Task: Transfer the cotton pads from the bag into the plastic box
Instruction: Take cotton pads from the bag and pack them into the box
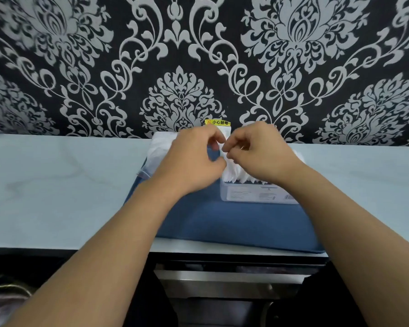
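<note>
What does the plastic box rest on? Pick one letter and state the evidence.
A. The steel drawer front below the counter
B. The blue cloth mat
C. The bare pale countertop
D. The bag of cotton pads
B: the plastic box stands on the blue cloth mat, whose blue surface shows in front of it and to its left, with white cotton pads standing up in it.

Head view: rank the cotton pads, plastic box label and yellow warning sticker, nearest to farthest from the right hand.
From the right hand:
1. Cotton pads, touching its fingers, just below.
2. Yellow warning sticker, on the wall, up-left.
3. Plastic box label, on the box's near wall.
</note>
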`<action>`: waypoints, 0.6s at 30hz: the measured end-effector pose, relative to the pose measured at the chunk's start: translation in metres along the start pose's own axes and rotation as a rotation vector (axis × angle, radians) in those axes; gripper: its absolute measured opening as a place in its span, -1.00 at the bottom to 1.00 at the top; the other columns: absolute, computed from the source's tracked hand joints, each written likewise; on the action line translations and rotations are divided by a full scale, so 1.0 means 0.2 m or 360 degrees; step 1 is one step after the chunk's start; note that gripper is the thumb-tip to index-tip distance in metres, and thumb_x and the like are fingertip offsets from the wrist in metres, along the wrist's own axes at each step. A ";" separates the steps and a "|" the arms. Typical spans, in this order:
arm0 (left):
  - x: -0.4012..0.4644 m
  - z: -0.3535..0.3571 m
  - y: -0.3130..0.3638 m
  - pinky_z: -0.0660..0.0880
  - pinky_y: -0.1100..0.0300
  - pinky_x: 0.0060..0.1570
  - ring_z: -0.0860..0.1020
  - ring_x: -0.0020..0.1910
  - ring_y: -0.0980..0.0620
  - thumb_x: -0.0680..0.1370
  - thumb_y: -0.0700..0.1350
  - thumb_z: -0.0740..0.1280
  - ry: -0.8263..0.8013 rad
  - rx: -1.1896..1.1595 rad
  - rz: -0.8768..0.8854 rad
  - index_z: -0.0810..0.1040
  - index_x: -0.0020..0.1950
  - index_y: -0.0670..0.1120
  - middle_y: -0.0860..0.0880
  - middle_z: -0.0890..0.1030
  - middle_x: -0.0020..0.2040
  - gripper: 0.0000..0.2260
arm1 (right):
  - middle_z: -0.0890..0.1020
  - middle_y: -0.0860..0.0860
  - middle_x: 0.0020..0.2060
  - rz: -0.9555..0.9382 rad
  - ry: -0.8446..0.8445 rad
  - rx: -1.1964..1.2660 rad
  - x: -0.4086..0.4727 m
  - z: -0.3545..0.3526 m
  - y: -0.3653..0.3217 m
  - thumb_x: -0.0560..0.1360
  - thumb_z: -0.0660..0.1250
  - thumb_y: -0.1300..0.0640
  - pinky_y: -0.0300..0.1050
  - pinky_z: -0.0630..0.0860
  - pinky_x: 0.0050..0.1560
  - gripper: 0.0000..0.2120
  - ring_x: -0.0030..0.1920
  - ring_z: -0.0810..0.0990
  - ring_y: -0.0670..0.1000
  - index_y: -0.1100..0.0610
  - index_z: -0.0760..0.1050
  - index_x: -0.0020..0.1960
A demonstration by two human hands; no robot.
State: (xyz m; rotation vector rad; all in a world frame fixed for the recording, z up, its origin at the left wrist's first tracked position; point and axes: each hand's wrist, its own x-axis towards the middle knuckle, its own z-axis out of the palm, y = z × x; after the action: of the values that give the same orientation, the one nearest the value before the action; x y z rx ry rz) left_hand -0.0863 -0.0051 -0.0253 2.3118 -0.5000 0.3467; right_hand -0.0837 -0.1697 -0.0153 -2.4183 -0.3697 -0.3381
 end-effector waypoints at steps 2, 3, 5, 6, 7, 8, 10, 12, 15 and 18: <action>-0.02 -0.14 -0.04 0.49 0.21 -0.33 0.47 -0.41 0.09 0.37 -0.19 0.49 0.0206 -0.0113 -0.0006 0.59 0.01 0.03 0.08 0.59 -0.16 -0.73 | 0.66 -0.11 -0.37 -0.0182 0.0153 0.0088 -0.02 0.03 -0.12 0.41 0.37 0.32 -0.23 0.56 -0.24 -0.80 -0.35 0.59 -0.12 0.10 0.73 -0.15; -0.03 -0.21 -0.08 0.41 0.24 -0.38 0.44 -0.40 0.11 0.33 -0.19 0.51 0.0272 -0.0057 -0.0022 0.58 0.00 0.03 0.07 0.56 -0.17 -0.71 | 0.66 -0.12 -0.40 -0.0245 0.0107 0.0218 -0.03 0.07 -0.17 0.40 0.37 0.33 -0.24 0.55 -0.26 -0.80 -0.38 0.57 -0.14 0.11 0.73 -0.16; -0.06 -0.29 -0.21 0.34 0.22 -0.32 0.44 -0.29 0.15 0.28 -0.12 0.57 0.0207 0.0192 -0.0198 0.54 0.02 0.05 0.04 0.52 -0.11 -0.62 | 0.63 -0.16 -0.47 -0.0258 -0.0161 0.0337 -0.05 0.17 -0.27 0.42 0.36 0.33 -0.27 0.51 -0.34 -0.80 -0.43 0.55 -0.13 0.13 0.73 -0.13; -0.07 -0.31 -0.27 0.35 0.18 -0.27 0.48 -0.21 0.10 0.27 -0.05 0.60 0.0079 0.0323 -0.0348 0.50 0.05 0.07 0.04 0.50 -0.07 -0.56 | 0.66 -0.13 -0.43 -0.0251 -0.0316 0.0265 -0.05 0.23 -0.29 0.43 0.32 0.32 -0.23 0.54 -0.33 -0.78 -0.41 0.57 -0.09 0.14 0.72 -0.10; -0.09 -0.30 -0.32 0.38 0.14 -0.22 0.51 -0.14 0.02 0.27 0.01 0.61 -0.0076 0.0431 -0.0497 0.47 0.08 0.08 0.03 0.49 -0.04 -0.52 | 0.69 -0.05 -0.34 -0.0252 -0.0452 0.0151 -0.05 0.28 -0.30 0.45 0.29 0.30 -0.14 0.57 -0.27 -0.78 -0.36 0.60 -0.03 0.15 0.71 -0.08; -0.10 -0.29 -0.37 0.40 0.11 -0.16 0.53 -0.08 -0.04 0.31 0.02 0.60 -0.0186 0.0487 -0.0607 0.46 0.10 0.08 0.02 0.51 -0.02 -0.54 | 0.68 0.04 -0.27 -0.0223 -0.0548 0.0029 -0.04 0.33 -0.29 0.47 0.25 0.27 -0.07 0.57 -0.25 -0.80 -0.31 0.61 0.08 0.15 0.66 -0.11; -0.11 -0.28 -0.41 0.46 0.09 -0.11 0.57 -0.04 -0.10 0.44 -0.09 0.47 -0.0097 0.0482 -0.0682 0.49 0.06 0.04 -0.03 0.58 -0.03 -0.74 | 0.57 0.11 -0.23 -0.0129 -0.0617 -0.0204 -0.02 0.40 -0.27 0.53 0.21 0.19 -0.04 0.46 -0.23 -0.86 -0.25 0.54 0.19 0.14 0.46 -0.19; -0.10 -0.28 -0.40 0.48 0.11 -0.14 0.59 -0.07 -0.11 0.47 -0.20 0.34 0.0136 0.0446 -0.0666 0.54 -0.01 0.00 -0.05 0.62 -0.08 -0.86 | 0.49 0.10 -0.17 -0.0072 -0.0551 -0.0453 -0.01 0.44 -0.27 0.58 0.19 0.15 -0.01 0.38 -0.21 -0.92 -0.21 0.47 0.21 0.10 0.33 -0.08; -0.08 -0.26 -0.33 0.43 0.17 -0.23 0.59 -0.14 -0.06 0.47 -0.22 0.30 0.0289 0.0265 -0.0569 0.57 -0.02 -0.02 -0.02 0.61 -0.17 -0.85 | 0.59 0.15 -0.04 -0.0046 -0.0355 -0.0582 0.00 0.48 -0.26 0.60 0.21 0.13 0.03 0.44 -0.19 -0.79 -0.08 0.58 0.28 0.11 0.34 0.22; -0.10 -0.24 -0.28 0.38 0.18 -0.30 0.59 -0.11 -0.08 0.50 -0.18 0.30 0.0300 0.0183 -0.0635 0.52 0.17 -0.05 -0.06 0.62 -0.08 -0.75 | 0.62 0.17 0.06 -0.0013 -0.0333 -0.0512 0.03 0.47 -0.25 0.61 0.21 0.02 0.02 0.48 -0.13 -0.63 0.02 0.58 0.27 0.02 0.33 0.40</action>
State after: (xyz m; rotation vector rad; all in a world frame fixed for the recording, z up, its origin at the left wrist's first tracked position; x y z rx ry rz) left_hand -0.0837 0.0712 -0.0335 2.3902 0.0786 0.3984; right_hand -0.0814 -0.0709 -0.0552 -2.7790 -0.4453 -0.1562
